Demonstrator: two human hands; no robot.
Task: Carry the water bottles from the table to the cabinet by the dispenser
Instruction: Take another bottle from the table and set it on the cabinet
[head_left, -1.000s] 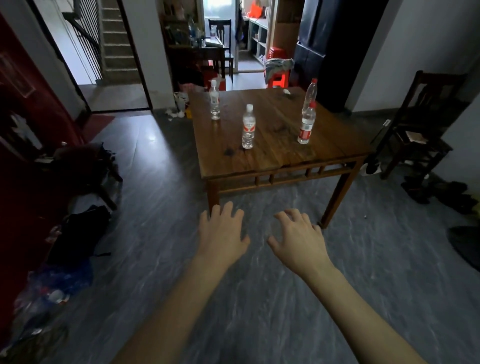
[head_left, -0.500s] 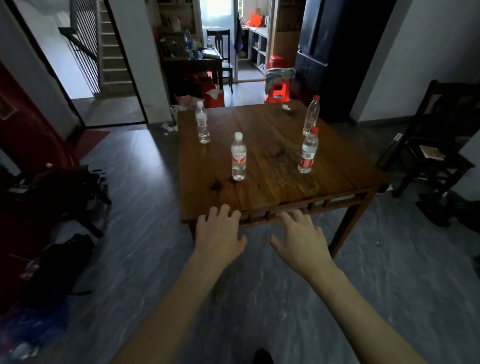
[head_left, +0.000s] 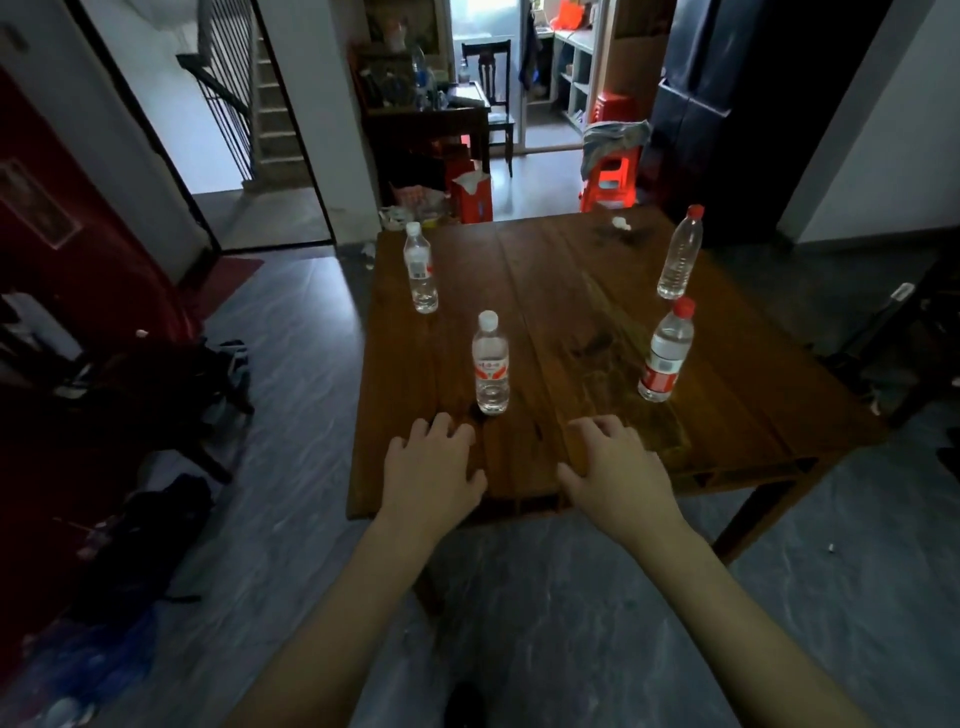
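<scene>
Several clear water bottles stand upright on the square wooden table (head_left: 582, 322). Nearest is a white-capped bottle (head_left: 490, 364) with a red label, just beyond my left hand. A second white-capped bottle (head_left: 420, 269) stands at the far left. A red-capped bottle (head_left: 666, 352) with a red label stands to the right, and a label-free red-capped bottle (head_left: 679, 253) behind it. My left hand (head_left: 430, 467) and my right hand (head_left: 613, 467) hover palm down over the table's near edge, fingers spread, holding nothing.
Dark bags and clutter (head_left: 150, 395) lie on the floor at the left by a red wall. A dark wooden chair (head_left: 919, 332) stands right of the table. Beyond the table are a red stool (head_left: 610, 176), a dark cabinet (head_left: 727, 104), a doorway and stairs (head_left: 270, 104).
The view has closed in on the table. Both hands, earlier over the floor short of it, now reach over its near edge, close to the nearest bottle.
</scene>
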